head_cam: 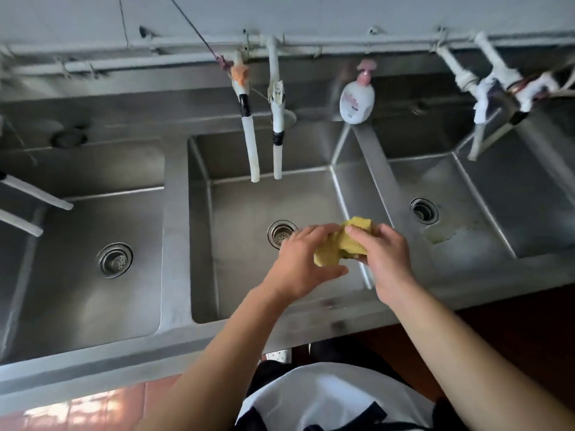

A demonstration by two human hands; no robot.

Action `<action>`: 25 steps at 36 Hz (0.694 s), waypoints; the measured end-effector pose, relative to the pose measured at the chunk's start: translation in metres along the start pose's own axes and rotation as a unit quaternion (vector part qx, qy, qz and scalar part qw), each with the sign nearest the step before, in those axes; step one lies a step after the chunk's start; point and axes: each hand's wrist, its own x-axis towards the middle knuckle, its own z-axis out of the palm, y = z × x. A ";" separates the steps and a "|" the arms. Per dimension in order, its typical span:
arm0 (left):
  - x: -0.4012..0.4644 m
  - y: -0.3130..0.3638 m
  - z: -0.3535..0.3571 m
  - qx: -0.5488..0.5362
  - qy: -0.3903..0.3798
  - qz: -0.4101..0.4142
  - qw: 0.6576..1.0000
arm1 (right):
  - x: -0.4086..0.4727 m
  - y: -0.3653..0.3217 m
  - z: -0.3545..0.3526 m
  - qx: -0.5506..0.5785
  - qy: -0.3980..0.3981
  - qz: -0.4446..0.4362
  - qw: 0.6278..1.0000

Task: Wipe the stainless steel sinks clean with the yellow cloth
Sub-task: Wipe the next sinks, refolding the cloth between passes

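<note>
Between both hands [303,259], yellow cloth [342,242] bunched.

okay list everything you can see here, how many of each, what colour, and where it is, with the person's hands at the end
sinks: three, stainless steel, side by side along the wall
drains: three, metal, one in each sink floor
hoses: two, white with black tape, hanging over the middle sink
pipes: white, along the wall and above the right sink; count unclear
soap bottle: one, white with pink pump, on the ledge between the middle and right sinks
stain: one, yellowish, right sink floor
yellow cloth: one, bunched, held above the middle sink
left hand: holds the cloth
right hand: grips the cloth
</note>
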 end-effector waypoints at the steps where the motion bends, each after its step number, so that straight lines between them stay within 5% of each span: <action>1: 0.001 0.004 0.004 -0.006 0.011 0.006 1.000 | -0.003 -0.002 -0.002 0.017 -0.005 0.006 1.000; 8: 0.013 0.022 -0.009 -0.176 0.028 -0.029 0.983 | -0.021 -0.021 -0.033 0.143 -0.184 0.014 0.972; 17: 0.022 0.039 -0.038 -0.295 -0.051 -0.052 0.953 | -0.023 -0.034 -0.041 0.025 -0.138 -0.094 0.986; 25: 0.013 0.029 -0.041 -0.304 -0.002 -0.102 0.947 | -0.025 -0.048 -0.054 -0.031 -0.158 -0.123 0.979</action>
